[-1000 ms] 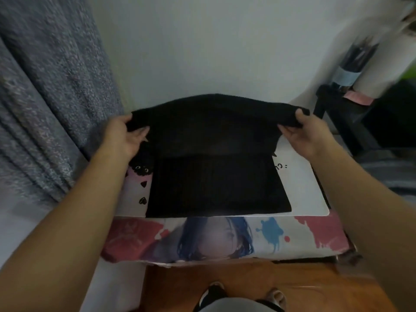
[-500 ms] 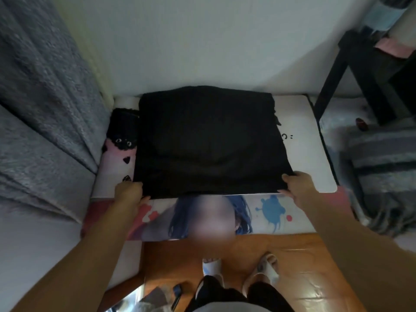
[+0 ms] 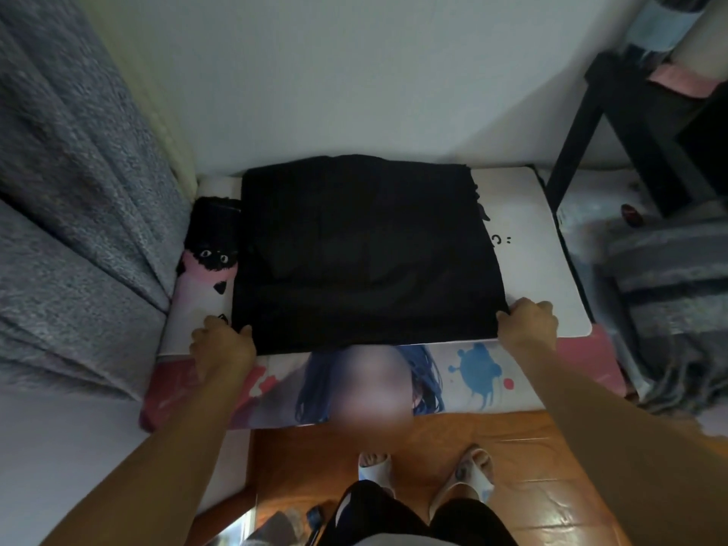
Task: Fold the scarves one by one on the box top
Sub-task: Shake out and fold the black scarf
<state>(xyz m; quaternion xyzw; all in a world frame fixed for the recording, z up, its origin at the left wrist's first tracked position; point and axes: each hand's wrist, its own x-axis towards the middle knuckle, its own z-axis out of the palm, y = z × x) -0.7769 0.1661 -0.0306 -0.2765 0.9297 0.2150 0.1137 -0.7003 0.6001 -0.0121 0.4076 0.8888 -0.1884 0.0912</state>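
Scarf: a black scarf (image 3: 366,254) lies flat over the middle of the box top (image 3: 543,269), reaching from the wall side to the near edge.
Left hand: the left hand (image 3: 222,344) is at the scarf's near left corner, fingers curled on the cloth edge.
Right hand: the right hand (image 3: 528,323) is at the near right corner, fingers bent and pinching the cloth.
Around: a grey curtain (image 3: 71,199) hangs close on the left; a black stand (image 3: 614,124) and a striped grey blanket (image 3: 669,293) sit on the right.
Surface: the box top is white with a black cat drawing (image 3: 212,240) at its left end; its printed front shows blue and red splashes.
Room: a pale wall (image 3: 354,72) rises just behind the box; a wooden floor (image 3: 532,466) lies below.
Edges: bare white strip shows right of the scarf; the left strip is narrow.
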